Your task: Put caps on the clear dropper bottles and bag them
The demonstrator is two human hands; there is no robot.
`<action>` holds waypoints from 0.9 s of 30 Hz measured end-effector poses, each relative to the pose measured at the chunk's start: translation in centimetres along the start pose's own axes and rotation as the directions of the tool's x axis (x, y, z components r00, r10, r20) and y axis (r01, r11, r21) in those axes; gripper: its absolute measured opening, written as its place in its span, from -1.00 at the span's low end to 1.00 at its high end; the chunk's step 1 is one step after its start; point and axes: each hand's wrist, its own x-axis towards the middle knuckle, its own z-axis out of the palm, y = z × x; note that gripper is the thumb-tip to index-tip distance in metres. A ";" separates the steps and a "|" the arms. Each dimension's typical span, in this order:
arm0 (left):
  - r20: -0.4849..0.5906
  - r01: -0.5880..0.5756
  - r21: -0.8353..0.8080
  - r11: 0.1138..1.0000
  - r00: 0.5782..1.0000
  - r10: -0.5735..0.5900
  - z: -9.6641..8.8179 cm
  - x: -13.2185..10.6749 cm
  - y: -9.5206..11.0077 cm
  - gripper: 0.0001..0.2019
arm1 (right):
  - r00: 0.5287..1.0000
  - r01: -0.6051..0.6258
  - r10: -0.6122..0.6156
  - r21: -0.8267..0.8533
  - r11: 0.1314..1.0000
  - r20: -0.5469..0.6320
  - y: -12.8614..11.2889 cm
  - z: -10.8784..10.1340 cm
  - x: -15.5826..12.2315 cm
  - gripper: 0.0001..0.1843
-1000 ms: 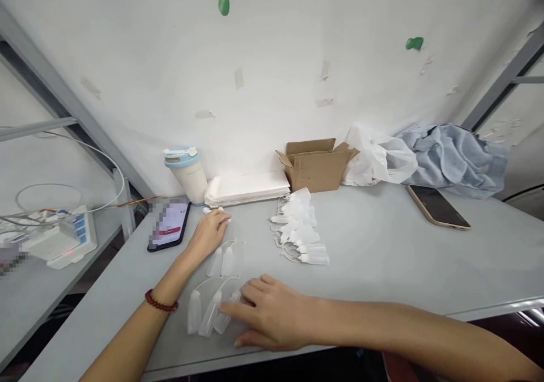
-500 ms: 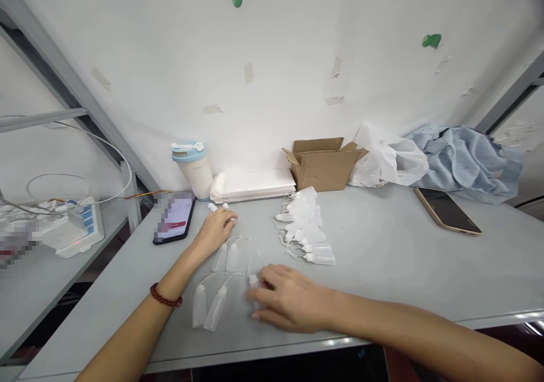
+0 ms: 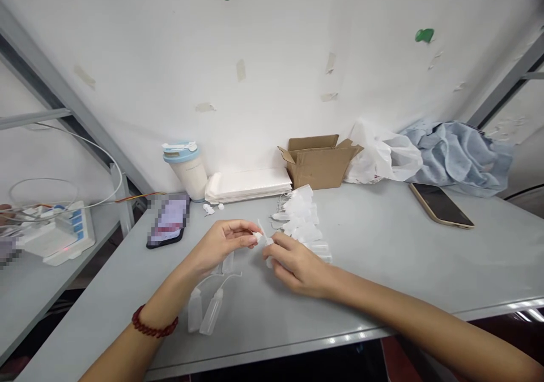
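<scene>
My left hand (image 3: 225,243) pinches a small white cap (image 3: 257,237) between thumb and fingertips. My right hand (image 3: 295,262) is closed round a small clear squeeze bottle (image 3: 269,262), mostly hidden by the fingers; its thin curved tube rises beside the cap. I cannot tell whether cap and tube touch. Below my left hand lie two translucent bottles with bent tubes, a left bottle (image 3: 195,311) and a right bottle (image 3: 211,313). Another bottle (image 3: 228,263) shows partly from under the left hand. Beyond my right hand is a pile of similar bottles (image 3: 301,215).
Small white pieces (image 3: 208,209) lie near a phone (image 3: 170,220) and a blue-lidded cup (image 3: 187,169). Along the wall stand a white envelope stack (image 3: 249,185), an open cardboard box (image 3: 321,166), a plastic bag (image 3: 378,154) and blue cloth (image 3: 463,155). Another phone (image 3: 442,205) lies right.
My left hand has left the small white pieces, bringing a cap toward the middle. My right hand has lifted the bottle up and away from me, so both hands now meet.
</scene>
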 end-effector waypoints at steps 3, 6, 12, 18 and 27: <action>0.013 -0.016 -0.025 1.000 1.000 0.016 0.3 0.0 0.0 -0.83 | 0.999 0.009 -0.008 -0.028 1.000 0.038 0.2 0.2 0.0 -0.76; 0.019 -0.034 -0.034 0.999 0.999 0.035 0.5 0.0 0.0 -0.85 | 0.997 0.008 -0.003 -0.073 0.997 0.073 0.5 0.3 0.0 -0.77; 0.048 -0.037 -0.014 0.999 0.998 0.037 0.8 0.0 0.0 -0.83 | 0.990 -0.004 0.004 -0.001 1.000 0.143 0.3 0.1 -0.1 -0.78; 0.021 -0.062 0.059 0.996 0.998 0.061 0.5 -0.3 0.3 -0.83 | 0.968 -0.147 0.112 0.148 0.978 0.223 0.1 -0.3 0.1 -0.72; 0.000 -0.075 0.048 0.996 0.997 0.075 0.6 -0.3 0.2 -0.86 | 0.947 -0.289 0.139 0.574 0.766 0.290 0.5 -1.2 0.8 -0.71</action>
